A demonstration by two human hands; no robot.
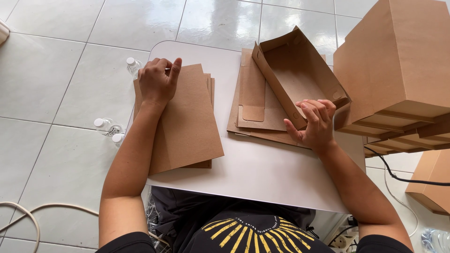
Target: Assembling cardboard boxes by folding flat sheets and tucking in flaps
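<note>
Looks like a room in a home turned into a small packing corner. Glossy white floor tiles (70, 84) all around a low white rounded table (262, 178). Tall stack of folded brown cardboard boxes (398, 75) at the right, small clear plastic bottles with white caps (105, 125) on the floor, loose black cable (398, 177) and cream cord (28, 220) trailing nearby.

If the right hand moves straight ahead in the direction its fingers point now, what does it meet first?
The right hand already touches the near corner of the half-folded cardboard box; going on, it would press into that wall first, though depth is hard to judge.
</note>
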